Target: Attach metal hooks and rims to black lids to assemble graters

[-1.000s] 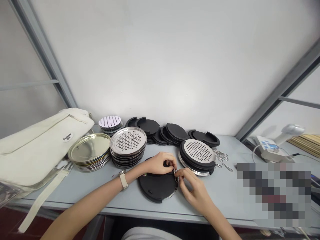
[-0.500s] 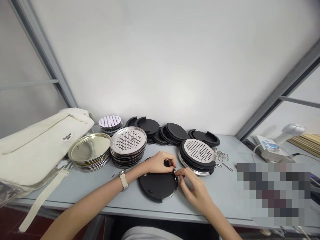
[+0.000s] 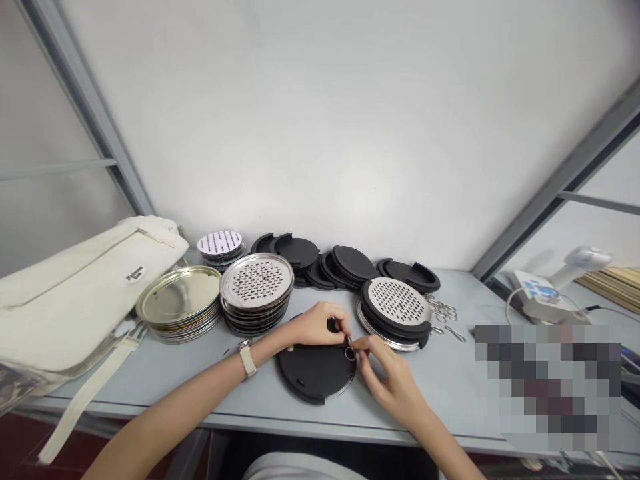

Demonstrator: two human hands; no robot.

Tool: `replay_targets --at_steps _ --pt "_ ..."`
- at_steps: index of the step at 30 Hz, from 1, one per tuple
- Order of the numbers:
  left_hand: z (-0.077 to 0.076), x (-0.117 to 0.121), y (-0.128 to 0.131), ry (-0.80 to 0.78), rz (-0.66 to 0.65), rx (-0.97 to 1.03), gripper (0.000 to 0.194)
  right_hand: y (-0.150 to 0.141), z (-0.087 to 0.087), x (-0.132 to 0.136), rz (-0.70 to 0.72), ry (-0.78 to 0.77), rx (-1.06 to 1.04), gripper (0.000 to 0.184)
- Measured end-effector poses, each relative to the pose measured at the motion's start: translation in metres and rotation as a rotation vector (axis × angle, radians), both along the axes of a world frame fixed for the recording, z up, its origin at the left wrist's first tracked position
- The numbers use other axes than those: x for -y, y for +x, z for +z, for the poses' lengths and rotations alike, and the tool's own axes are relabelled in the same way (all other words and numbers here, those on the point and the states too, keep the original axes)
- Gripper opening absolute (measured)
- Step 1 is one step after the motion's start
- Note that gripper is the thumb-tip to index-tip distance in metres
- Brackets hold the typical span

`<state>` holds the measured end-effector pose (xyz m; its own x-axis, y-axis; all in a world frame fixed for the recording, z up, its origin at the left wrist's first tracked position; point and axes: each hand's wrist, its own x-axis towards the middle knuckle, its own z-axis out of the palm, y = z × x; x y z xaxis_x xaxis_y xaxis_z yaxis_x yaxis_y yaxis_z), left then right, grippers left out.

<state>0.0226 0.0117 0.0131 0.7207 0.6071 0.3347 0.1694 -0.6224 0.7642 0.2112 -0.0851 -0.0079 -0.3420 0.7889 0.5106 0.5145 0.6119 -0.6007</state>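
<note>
A round black disc (image 3: 315, 373) lies flat on the grey table (image 3: 200, 387) in front of me. My left hand (image 3: 317, 325) rests on its far edge, fingers curled and pinching at the rim. My right hand (image 3: 387, 377) comes in from the right, its fingertips pinched on a small metal ring (image 3: 350, 353) at the disc's right edge. The two hands meet at that spot. A watch sits on my left wrist (image 3: 246, 357).
Behind stand a stack of gold tins (image 3: 179, 303), a stack of perforated metal plates (image 3: 257, 283), a black-rimmed perforated stack (image 3: 396, 308), loose black lids (image 3: 330, 263) and spare metal clips (image 3: 443, 313). A cream bag (image 3: 75, 293) lies left.
My hands have barely shifted. The right fingertips have drawn the small ring slightly lower and clear of the left fingers.
</note>
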Motion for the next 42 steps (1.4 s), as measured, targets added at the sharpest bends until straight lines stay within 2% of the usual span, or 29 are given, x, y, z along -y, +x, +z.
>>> replay_targets --at_steps 8,22,33,37,42 --pt "0.0019 0.0007 0.0001 0.022 -0.003 0.007 0.017 0.0000 -0.0015 -0.0004 0.005 -0.027 -0.020 0.011" --pt "0.0021 0.0023 0.0009 0.069 -0.040 0.020 0.019 -0.0013 0.0070 0.0024 0.021 -0.020 0.003 0.021" --pt "0.0034 0.0020 0.0010 0.154 0.013 -0.061 0.017 -0.0018 0.0041 0.0006 -0.009 0.038 0.099 0.018" --pt "0.0019 0.0011 0.0007 0.150 -0.006 -0.042 0.017 -0.0020 0.0053 0.0007 -0.014 0.100 0.175 0.018" --pt "-0.0002 0.0009 0.0004 0.145 -0.014 -0.047 0.019 -0.0068 0.0062 0.0027 -0.079 0.299 0.343 0.009"
